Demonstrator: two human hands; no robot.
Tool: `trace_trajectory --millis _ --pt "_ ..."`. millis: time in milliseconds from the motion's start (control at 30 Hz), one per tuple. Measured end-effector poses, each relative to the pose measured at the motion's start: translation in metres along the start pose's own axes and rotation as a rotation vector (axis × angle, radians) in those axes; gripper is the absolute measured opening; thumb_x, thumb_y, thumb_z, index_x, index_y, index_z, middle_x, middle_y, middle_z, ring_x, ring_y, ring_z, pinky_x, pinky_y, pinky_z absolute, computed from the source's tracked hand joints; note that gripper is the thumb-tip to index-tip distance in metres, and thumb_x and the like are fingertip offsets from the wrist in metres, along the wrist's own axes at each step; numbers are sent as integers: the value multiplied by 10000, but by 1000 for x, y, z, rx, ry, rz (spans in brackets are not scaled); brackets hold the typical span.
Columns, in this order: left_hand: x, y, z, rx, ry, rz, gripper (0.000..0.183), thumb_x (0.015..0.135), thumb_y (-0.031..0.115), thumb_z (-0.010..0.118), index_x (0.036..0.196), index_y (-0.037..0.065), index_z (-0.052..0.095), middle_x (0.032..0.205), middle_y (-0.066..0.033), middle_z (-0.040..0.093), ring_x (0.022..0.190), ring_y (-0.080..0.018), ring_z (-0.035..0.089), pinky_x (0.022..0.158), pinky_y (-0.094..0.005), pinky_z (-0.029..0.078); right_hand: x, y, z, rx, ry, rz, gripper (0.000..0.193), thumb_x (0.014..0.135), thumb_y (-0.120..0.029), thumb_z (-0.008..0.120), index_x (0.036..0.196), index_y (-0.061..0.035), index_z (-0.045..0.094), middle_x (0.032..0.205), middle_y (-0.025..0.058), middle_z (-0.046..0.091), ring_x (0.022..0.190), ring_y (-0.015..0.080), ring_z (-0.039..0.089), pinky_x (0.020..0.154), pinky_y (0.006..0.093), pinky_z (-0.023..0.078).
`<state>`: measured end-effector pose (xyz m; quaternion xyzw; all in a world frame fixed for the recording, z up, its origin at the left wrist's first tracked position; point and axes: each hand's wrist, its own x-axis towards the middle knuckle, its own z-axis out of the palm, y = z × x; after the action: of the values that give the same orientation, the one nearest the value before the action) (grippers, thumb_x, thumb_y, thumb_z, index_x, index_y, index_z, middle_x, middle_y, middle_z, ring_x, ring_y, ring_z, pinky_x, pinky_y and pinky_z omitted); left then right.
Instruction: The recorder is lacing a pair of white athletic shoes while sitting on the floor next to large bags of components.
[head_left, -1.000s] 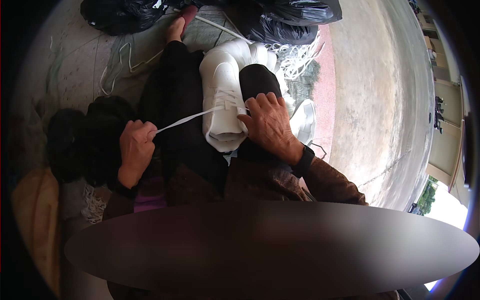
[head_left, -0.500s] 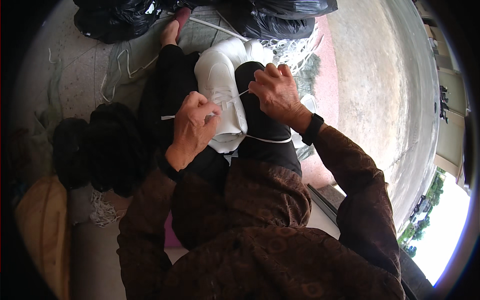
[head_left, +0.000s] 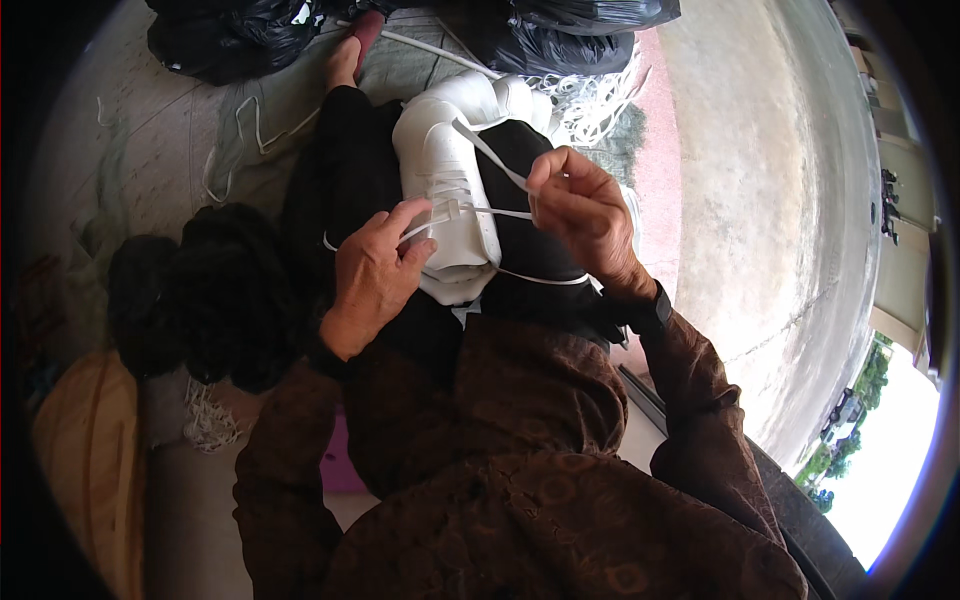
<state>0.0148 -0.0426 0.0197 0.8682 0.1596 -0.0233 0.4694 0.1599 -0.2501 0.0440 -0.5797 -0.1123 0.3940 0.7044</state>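
Observation:
A white lace-up shoe point(head_left: 447, 150) rests on my lap, toe pointing away and heel opening toward me. Left of its lacing, my left hand point(head_left: 375, 275) has its index finger and thumb apart against the shoe. A white shoelace point(head_left: 484, 211) runs from the eyelets into that hand, and a bit of it shows on the hand's far side; the curled fingers hide the grip. To the right of the shoe, my right hand point(head_left: 585, 205) pinches lace between thumb and fingers. One strand there rises to a loop over the toe; another lies across the tongue.
More white shoes point(head_left: 515, 100) sit beyond the toe. Black plastic bags point(head_left: 575, 50) and a heap of white laces point(head_left: 595, 110) are at the far side. Black bundles point(head_left: 225, 290) lie to my left, near a wooden board point(head_left: 90, 470). Concrete ground point(head_left: 740, 180) spreads on the right.
My right hand has moved nearer and slightly right, drawing lace out over the right side of the shoe. The left index finger and thumb have parted.

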Motion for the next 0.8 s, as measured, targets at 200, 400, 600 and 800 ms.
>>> trace_trajectory --millis 200,400,600,800 --pt "1 -3 5 282 40 242 248 828 69 656 1074 90 667 725 -38 552 587 -134 505 553 -329 441 25 -4 -7 -346 -8 19 199 889 -27 548 1079 -34 607 647 24 535 558 158 494 572 273 414" --pt "-42 -52 -83 -271 -254 -345 191 925 199 620 972 14 632 654 -18 495 546 -120 482 450 -296 340 36 -30 -193 635 693 71 142 1012 -93 370 1011 -50 505 633 -37 283 531 102 234 497 268 214" --pt "-108 -110 -159 -1564 162 -199 213 1024 162 492 912 2 578 831 -82 511 790 -174 518 670 -288 415 -29 28 -229 183 1125 281 211 1010 -204 455 918 -33 539 611 -50 293 487 79 211 441 260 191" --pt "-139 -198 -196 -2064 588 -83 177 1034 125 475 912 -4 479 893 -84 479 823 -197 452 752 -331 410 -9 13 -11 -995 178 1 288 855 -240 741 1044 -56 626 674 82 592 587 193 582 587 339 480"
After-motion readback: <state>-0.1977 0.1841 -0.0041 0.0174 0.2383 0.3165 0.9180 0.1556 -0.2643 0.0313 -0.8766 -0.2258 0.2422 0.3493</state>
